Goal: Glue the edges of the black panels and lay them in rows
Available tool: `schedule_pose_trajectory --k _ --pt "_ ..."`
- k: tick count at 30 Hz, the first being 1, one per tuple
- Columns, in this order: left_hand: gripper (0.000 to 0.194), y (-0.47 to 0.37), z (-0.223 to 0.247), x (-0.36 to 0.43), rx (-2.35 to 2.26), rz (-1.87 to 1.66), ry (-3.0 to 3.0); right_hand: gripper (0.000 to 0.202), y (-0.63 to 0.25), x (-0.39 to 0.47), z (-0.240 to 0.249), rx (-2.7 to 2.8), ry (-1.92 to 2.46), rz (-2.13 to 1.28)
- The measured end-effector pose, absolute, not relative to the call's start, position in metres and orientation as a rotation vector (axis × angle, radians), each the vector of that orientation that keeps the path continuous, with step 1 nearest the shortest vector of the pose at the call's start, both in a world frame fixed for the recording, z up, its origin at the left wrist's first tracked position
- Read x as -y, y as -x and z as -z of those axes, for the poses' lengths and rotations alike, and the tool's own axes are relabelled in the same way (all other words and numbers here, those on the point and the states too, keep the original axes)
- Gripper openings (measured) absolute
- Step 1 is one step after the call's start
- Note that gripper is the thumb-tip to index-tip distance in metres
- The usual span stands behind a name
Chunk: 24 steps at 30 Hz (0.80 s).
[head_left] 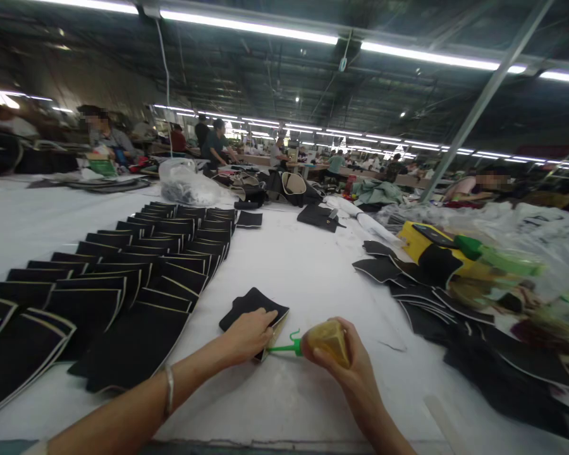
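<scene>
My right hand (355, 366) is wrapped round a squeeze bottle (329, 341) of amber liquid, tilted onto its side. Its thin green nozzle (284, 347) points left and reaches the near edge of a black panel (251, 306) on the white table. My left hand (253, 332) lies over that panel, with fingers bent at its right edge; the thumb is mostly hidden. A paler strip shows along the panel's edge beside the nozzle tip. Left of my hands, black panels (137, 309) with light edges overlap in long rows.
On the right lie loose black panels (422, 316), a yellow box (422, 246) and clear plastic bags (516, 227). Farther back are a plastic bag (184, 180), dark bag-like pieces (289, 186) and a small black piece (250, 219). A slanted metal pole (483, 101) rises at right. Several people work beyond.
</scene>
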<state>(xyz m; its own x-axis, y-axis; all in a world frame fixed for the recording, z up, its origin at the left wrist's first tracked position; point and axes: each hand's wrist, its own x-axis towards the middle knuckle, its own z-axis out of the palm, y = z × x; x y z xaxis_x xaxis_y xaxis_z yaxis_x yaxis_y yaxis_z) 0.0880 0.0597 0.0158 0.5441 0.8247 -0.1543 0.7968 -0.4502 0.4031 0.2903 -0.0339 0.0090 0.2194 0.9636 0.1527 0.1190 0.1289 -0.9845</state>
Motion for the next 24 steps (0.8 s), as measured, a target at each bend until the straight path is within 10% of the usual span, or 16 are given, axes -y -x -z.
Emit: schedule_pose_trajectory --k 10,24 --pt "0.05 -0.086 -0.02 -0.062 -1.299 -0.114 -2.299 0.046 -0.313 0.021 -0.011 0.374 0.938 -1.465" --pt "0.025 -0.042 -0.005 -0.113 -1.914 -0.296 -1.849 0.06 -0.405 -0.038 -0.1 -0.03 0.112 -1.194"
